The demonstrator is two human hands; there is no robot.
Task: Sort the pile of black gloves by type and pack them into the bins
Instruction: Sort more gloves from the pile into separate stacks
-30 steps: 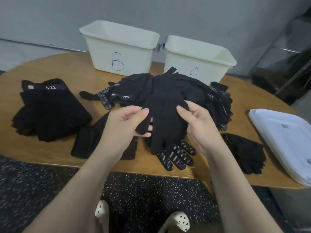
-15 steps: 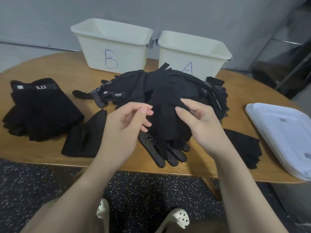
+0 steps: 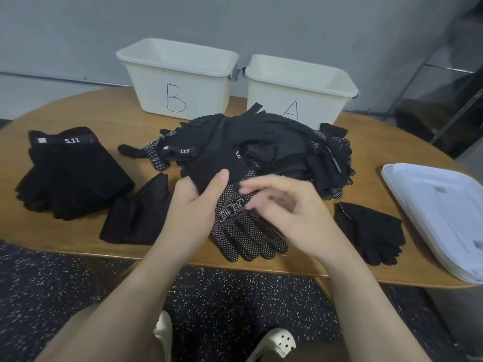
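left hand (image 3: 192, 205): thumb and curled fingers grip a plain knit glove (image 3: 209, 169) at the near edge of the glove pile (image 3: 274, 150) | right hand (image 3: 290, 212): motion-blurred, fingers loosely spread above a dotted-palm glove (image 3: 248, 233), grip cannot be told | bin B (image 3: 180, 82) and bin A (image 3: 300, 87) behind the pile on the wooden table (image 3: 78, 236) | sorted 5.11 stack (image 3: 70, 173) far left

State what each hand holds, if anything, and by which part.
Left hand grips a plain black glove at its near edge; the blurred right hand holds nothing visible.
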